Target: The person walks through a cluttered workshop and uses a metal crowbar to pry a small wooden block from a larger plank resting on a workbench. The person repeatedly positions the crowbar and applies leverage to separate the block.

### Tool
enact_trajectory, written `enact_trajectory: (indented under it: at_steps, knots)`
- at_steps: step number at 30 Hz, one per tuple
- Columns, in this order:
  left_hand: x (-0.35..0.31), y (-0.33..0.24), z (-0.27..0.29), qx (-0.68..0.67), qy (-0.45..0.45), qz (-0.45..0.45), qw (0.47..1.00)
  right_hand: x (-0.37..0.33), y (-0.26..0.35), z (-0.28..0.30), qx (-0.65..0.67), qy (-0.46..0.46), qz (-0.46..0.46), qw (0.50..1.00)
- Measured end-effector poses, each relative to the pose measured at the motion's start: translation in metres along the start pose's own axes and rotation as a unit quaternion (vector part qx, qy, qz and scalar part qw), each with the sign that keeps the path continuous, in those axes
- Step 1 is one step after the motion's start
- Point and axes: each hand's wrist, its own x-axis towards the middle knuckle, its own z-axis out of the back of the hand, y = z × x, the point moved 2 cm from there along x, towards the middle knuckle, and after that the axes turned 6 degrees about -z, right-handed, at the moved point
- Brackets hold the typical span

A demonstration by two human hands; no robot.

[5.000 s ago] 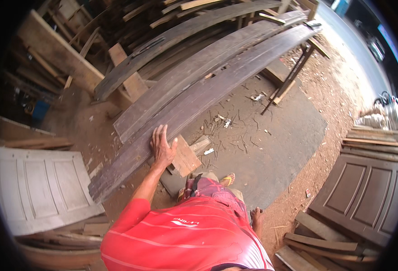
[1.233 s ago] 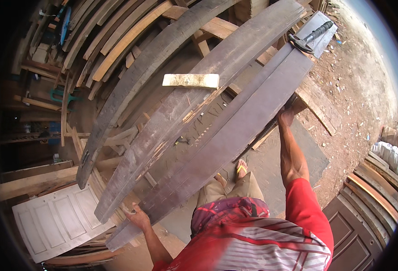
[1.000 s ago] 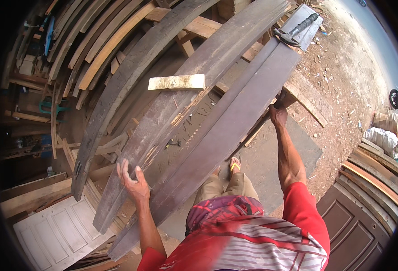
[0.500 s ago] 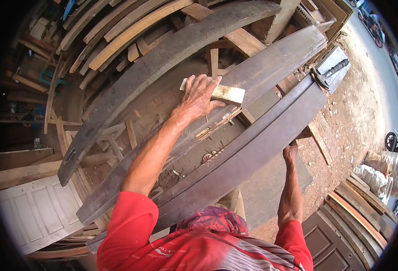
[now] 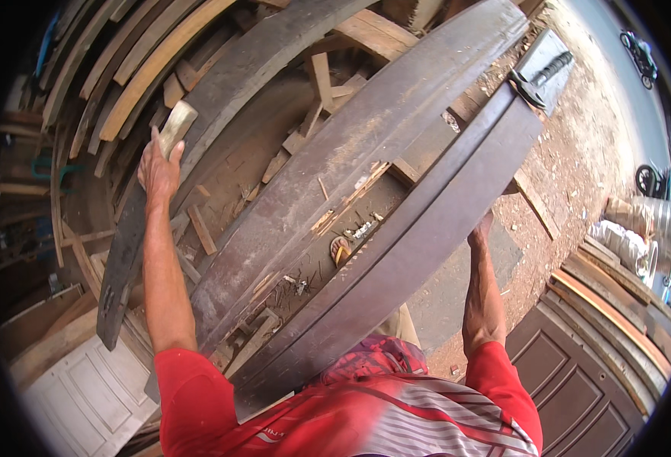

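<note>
— What was the left hand (image 5: 158, 169) doing at that moment?

— It was stretched out with its fingers (image 5: 152, 146) curled round a small pale wood block (image 5: 175, 126); the block stuck out past the fingertips, up against the leftmost dark plank (image 5: 221, 114).

— And the right hand (image 5: 482, 228)?

— It was tucked under the edge of the long dark board (image 5: 411, 251), which stood tilted on its side. The fingers were hidden behind the board, so how far they had closed I couldn't tell; it looked like a supporting grip.

— Which step would you call it?

— I'd judge a board was being steadied on edge while the block was carried clear. A next move would call for keeping the right hand's hold firm, since the board was long and leaning.

— What lay between the hands?

— A wider grey plank (image 5: 335, 198), with wood chips and nails (image 5: 362, 228) scattered beside it.

— Any containers?

— Far beyond the right fingers, a metal drum (image 5: 655, 217) and a pale sack (image 5: 617, 240); their contents didn't show.
</note>
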Motion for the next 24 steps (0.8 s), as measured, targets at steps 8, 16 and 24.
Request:
enact_trajectory:
  at_steps: [8, 16, 24]
  knots:
    - [-0.044, -0.080, 0.026, -0.056, -0.076, -0.084, 0.992, 0.000, -0.005, 0.003, 0.066, -0.039, -0.115, 0.990]
    - [-0.313, -0.218, 0.120, -0.497, 0.134, -0.191, 0.836, 0.011, -0.034, -0.017, 0.207, -0.016, -0.117, 0.971]
    - [-0.514, -0.203, 0.108, -0.433, 0.181, 0.030, 0.883, 0.119, -0.114, 0.010, 0.040, 0.158, 0.135, 0.977]
